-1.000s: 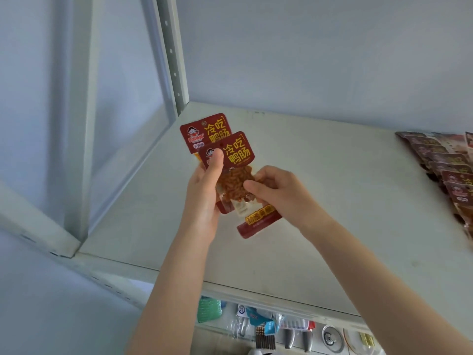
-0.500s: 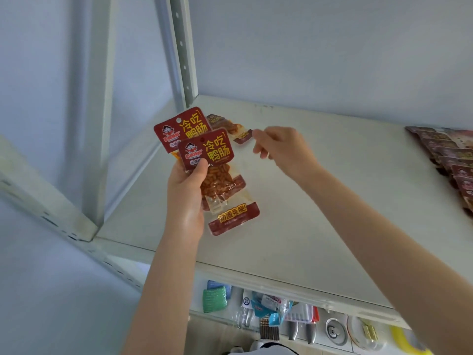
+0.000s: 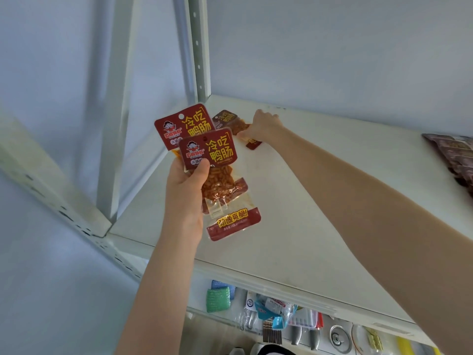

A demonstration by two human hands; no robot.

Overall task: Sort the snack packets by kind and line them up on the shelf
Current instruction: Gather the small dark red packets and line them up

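My left hand (image 3: 186, 185) holds up two red snack packets (image 3: 207, 149) with yellow lettering, fanned one over the other above the white shelf (image 3: 307, 201). Their clear lower halves show orange-brown food. My right hand (image 3: 263, 125) reaches to the shelf's back left corner and rests on a third packet (image 3: 227, 120) of the same kind, which lies flat on the shelf. Its fingers press the packet's lower part, which they partly hide.
A row of dark brown packets (image 3: 453, 155) lies at the shelf's right edge. White perforated uprights (image 3: 198, 47) stand at the left corners. Below the shelf front are a green sponge (image 3: 217, 299), small packets and kitchen utensils.
My right hand took one packet from the bunch, carried it to the back left corner and laid it flat. My left hand keeps the other two raised.
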